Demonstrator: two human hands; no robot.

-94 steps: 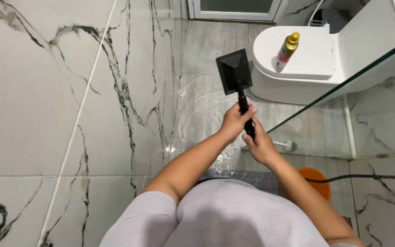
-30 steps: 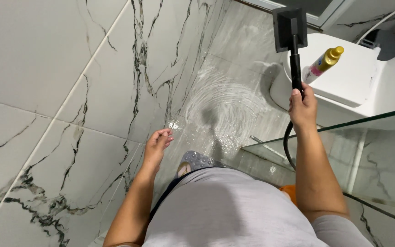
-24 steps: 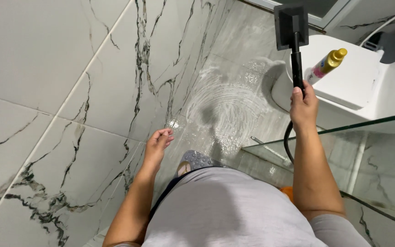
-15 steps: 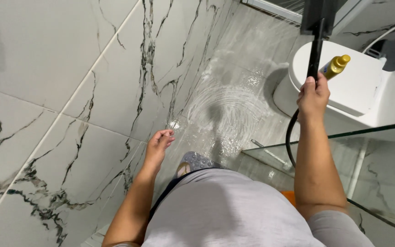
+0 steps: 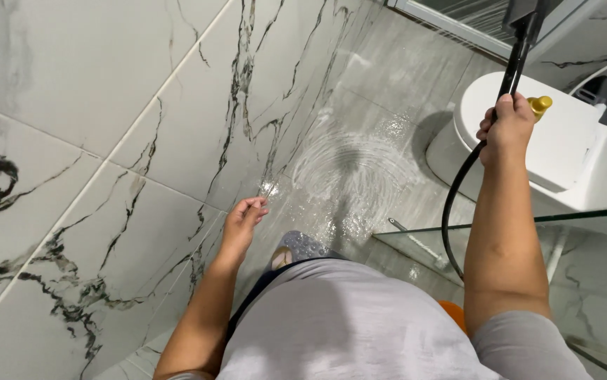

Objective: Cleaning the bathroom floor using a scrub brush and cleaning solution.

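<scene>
The fingers of the right hand (image 5: 506, 129) are wrapped tight round the black handle of a hand shower (image 5: 523, 42), thumb side toward the camera, the arm raised and stretched out ahead. The square black spray head sits just above those fingers at the top edge of the view, partly cut off, and the black hose (image 5: 452, 211) drops from below the fist in a long loop down toward the glass shower screen (image 5: 528, 239). Just beyond the knuckles a gold-capped bottle (image 5: 540, 105) stands on the white toilet lid (image 5: 564, 148), near the hand but not touching it. The left hand (image 5: 241, 219) hangs loose and holds nothing, its fingers half curled and slightly apart, close beside the white marble-look wall tile (image 5: 106, 105) with dark veins; whether the fingertips touch the tile cannot be told. Ahead of those left fingers, the grey floor tile (image 5: 360, 169) is wet and glistening with rippled water. Below both hands, a grey shirt fills the near foreground, and one slipper (image 5: 296, 248) shows on the wet floor beneath the left wrist.
</scene>
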